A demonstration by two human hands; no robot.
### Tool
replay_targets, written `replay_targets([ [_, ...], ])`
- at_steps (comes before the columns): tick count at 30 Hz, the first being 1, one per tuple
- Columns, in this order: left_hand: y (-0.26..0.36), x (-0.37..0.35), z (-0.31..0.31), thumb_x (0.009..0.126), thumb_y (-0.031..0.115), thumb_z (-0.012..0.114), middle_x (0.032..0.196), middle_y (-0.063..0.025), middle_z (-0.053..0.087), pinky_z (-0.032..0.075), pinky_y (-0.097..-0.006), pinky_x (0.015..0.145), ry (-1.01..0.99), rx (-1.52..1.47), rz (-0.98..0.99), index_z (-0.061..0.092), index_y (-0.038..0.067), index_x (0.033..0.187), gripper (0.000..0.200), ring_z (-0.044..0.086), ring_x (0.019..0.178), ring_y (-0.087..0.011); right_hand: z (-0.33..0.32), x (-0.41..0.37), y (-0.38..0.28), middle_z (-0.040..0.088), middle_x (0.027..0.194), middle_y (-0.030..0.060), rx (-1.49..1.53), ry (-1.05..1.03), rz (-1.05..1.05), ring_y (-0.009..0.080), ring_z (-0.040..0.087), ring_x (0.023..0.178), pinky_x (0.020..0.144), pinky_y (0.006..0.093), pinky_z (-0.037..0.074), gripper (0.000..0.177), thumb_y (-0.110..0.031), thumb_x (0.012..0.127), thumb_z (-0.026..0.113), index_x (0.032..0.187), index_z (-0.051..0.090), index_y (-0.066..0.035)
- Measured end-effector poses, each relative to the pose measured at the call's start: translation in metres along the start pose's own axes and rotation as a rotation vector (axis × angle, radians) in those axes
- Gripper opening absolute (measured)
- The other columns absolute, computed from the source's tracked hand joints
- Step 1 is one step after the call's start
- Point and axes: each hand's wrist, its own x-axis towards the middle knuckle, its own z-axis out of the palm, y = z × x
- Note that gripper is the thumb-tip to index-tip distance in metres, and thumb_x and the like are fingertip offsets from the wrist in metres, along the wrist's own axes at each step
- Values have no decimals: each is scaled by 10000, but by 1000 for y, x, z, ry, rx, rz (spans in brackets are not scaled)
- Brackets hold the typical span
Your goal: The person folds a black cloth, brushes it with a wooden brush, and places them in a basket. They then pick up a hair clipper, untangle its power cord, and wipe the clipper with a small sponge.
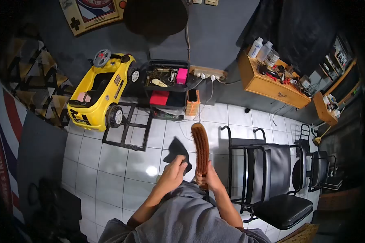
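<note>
My right hand (209, 178) is closed round the lower end of a long, curved wooden brush (201, 148). The brush stands nearly upright in front of my lap, its rows of brown bristles facing left. Just left of it, my left hand (173, 173) has its fingers curled around a black, pointed piece (176, 152) that looks soft like cloth; its exact kind I cannot make out. A gap separates the two hands, and the black piece is apart from the bristles.
A yellow toy car (95, 95) rests by a black metal frame (125, 130) at left. Ahead stands a black trolley (148, 87) beside a power strip (209, 75). Black chairs (278, 170) line the right, below a wooden drawer shelf (267, 87) with bottles and tools.
</note>
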Motion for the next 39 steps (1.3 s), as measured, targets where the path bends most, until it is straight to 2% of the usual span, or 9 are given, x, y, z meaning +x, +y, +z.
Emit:
replay_targets([
  [5,2,-2,-13,986,93,489,852,-60,529,426,-253,691,15,-305,140,505,-12,1140,187,485,761,-113,-44,32,51,546,581,91,-981,205,-331,211,482,489,491,354,408,630,-552,980,422,809,622,21],
  [9,-9,-7,-13,987,103,493,799,-60,516,411,-245,654,-19,-235,168,512,9,1129,171,472,713,-107,-67,19,67,670,806,258,-1582,448,166,410,666,802,725,470,521,665,-639,886,505,913,718,-10],
  [13,-1,-13,-5,994,120,487,750,-70,523,409,-265,620,69,-204,-4,512,7,1108,163,476,674,-117,-119,23,101,655,639,168,-1469,546,87,348,670,650,607,442,509,751,-691,902,419,829,668,13],
  [20,-1,-6,7,1001,164,494,720,12,501,370,-238,584,59,-259,-63,533,-3,1052,179,431,670,-48,-36,-10,1,414,561,-15,303,69,-58,72,367,474,441,239,289,597,-582,992,360,772,494,-44],
  [25,28,3,1,1015,177,481,879,18,533,396,-194,708,-20,-500,40,536,-6,1091,205,457,808,-34,-22,8,11,533,606,-3,-434,121,-260,73,481,560,499,239,390,366,-312,957,598,744,625,-15],
  [30,23,2,-6,1013,162,488,933,29,531,392,-187,744,-22,-608,58,537,-5,1096,192,458,839,-39,-67,18,68,652,650,166,-1577,443,17,328,661,629,557,397,480,413,-392,896,639,760,681,-5],
  [33,25,3,-12,1006,156,502,879,19,544,400,-202,690,-10,-536,49,539,-4,1089,184,463,784,-47,-111,15,105,648,726,240,-1578,468,62,452,644,801,649,481,505,526,-519,868,631,806,694,-1],
  [36,17,5,-9,998,162,519,788,-5,543,401,-222,620,35,-336,30,540,-4,1079,185,459,705,-57,-122,18,107,619,607,156,-1428,595,-86,334,643,590,512,398,469,549,-540,925,542,787,645,-18],
  [39,19,9,0,979,166,548,733,-88,577,428,-266,582,161,-157,20,538,-12,1074,202,518,635,-114,-68,4,38,494,548,14,-323,464,46,166,499,457,438,309,384,618,-614,959,405,732,549,-57],
])
